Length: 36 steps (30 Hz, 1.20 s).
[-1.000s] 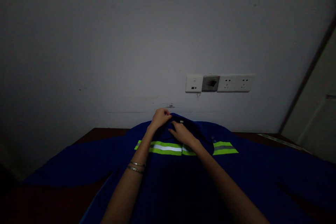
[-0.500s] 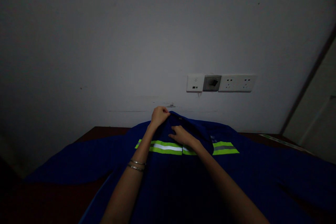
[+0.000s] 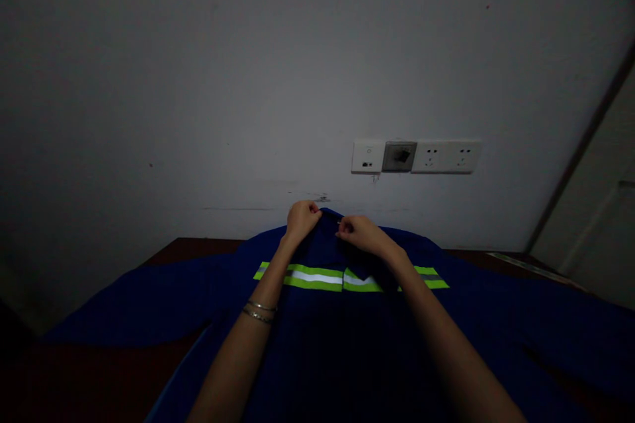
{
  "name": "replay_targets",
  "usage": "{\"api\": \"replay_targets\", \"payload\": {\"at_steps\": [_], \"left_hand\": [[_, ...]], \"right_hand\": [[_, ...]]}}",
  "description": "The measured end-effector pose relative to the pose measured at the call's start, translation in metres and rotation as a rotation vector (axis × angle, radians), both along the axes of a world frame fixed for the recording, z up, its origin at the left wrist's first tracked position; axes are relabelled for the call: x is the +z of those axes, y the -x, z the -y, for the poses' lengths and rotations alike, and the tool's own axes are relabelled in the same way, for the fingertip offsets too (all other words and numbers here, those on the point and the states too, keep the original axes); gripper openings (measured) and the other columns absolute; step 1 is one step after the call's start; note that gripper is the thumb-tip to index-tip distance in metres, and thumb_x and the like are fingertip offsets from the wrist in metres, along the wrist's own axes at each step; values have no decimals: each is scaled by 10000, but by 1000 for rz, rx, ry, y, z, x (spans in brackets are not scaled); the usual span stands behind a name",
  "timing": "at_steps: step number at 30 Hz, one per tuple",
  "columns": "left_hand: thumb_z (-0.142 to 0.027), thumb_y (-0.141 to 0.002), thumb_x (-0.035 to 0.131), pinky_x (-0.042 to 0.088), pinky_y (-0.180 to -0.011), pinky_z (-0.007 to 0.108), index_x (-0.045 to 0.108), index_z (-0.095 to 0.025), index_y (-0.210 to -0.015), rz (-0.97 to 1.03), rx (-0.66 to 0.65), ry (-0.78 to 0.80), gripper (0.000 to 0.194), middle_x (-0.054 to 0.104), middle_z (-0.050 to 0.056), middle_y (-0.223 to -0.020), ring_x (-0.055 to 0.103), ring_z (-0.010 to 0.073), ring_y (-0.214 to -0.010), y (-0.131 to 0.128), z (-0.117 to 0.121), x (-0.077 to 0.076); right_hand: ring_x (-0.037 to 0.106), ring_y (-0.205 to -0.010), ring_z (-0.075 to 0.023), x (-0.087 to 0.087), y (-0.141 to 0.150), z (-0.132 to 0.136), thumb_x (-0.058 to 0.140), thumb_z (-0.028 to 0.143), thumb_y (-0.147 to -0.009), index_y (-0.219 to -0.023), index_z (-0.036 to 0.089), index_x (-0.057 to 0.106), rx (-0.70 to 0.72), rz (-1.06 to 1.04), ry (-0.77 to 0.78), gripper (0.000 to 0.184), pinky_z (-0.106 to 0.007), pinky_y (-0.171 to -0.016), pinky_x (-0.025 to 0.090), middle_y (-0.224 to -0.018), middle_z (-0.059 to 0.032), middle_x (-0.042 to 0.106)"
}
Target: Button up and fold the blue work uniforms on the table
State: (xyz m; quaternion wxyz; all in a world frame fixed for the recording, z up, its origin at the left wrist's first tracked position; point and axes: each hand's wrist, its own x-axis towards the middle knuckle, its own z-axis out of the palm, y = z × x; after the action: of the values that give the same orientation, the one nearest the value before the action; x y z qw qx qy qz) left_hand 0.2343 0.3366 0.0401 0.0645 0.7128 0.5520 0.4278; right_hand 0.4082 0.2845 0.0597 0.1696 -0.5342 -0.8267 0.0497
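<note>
1. Pinching the collar (image 3: 331,213) of a blue jacket (image 3: 317,327) with the left hand (image 3: 303,219), thumb and fingertips closed together on the fabric at its upper edge.

2. Grips the same collar with the right hand (image 3: 363,234), just beside the left, fingers curled in and drawn together with the thumb; shows a tiny pale spot at the fingertips, too small to identify.

3. Wears two silvery bracelets (image 3: 258,312) on the left forearm, near the wrist, with both forearms reaching over the garment from below.

4. Keeps the jacket spread across a dark red table (image 3: 196,249), collar end toward the wall (image 3: 248,92), sleeves (image 3: 143,301) reaching out to both sides.

5. Displays yellow-green reflective bands (image 3: 315,277) across the chest, each with a paler stripe along its middle, partly hidden behind the forearms and a dark fold of cloth below the right hand.

6. Includes, on the wall above and to the right of the hands, a white plate (image 3: 367,157), a grey plate (image 3: 399,157) and a white double socket (image 3: 445,157), set side by side.

7. Takes in a pale strip (image 3: 538,269) along the table's far right edge; leaves much of the lower jacket lost in shadow.
</note>
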Motion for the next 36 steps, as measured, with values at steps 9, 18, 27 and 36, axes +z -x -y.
{"api": "replay_targets", "payload": {"at_steps": [9,18,27,36], "left_hand": [[-227,-738,559,403,-685,246,678,-165,-736,-113,39,-45,135,672,43,-736,583,155,-706,0,4,2],[-239,-779,545,408,-749,264,666,-167,-814,-248,22,-6,145,673,58,-815,590,176,-813,-6,6,-1],[-328,-780,547,434,-669,245,644,-204,-809,-296,-331,55,160,671,26,-826,601,167,-777,-58,63,14],[-375,-802,523,468,-713,285,656,-147,-845,-329,-408,282,268,671,110,-882,625,223,-832,-106,54,-65]], "right_hand": [[594,-798,-222,4,-18,5,630,406,-710,-965,203,536,-277,283,-234,339,-259,-576,337,-912,-80,648],[569,-816,-177,2,-42,-10,511,268,-776,-852,207,589,-260,139,-252,125,-249,-608,341,-887,-42,648],[588,-797,-163,-2,-49,-16,520,340,-796,-886,216,668,-304,-76,-298,213,-255,-675,397,-897,-30,673],[600,-796,-166,3,-48,-14,525,370,-794,-892,230,690,-342,-162,-322,238,-265,-698,418,-897,-23,683]]}}
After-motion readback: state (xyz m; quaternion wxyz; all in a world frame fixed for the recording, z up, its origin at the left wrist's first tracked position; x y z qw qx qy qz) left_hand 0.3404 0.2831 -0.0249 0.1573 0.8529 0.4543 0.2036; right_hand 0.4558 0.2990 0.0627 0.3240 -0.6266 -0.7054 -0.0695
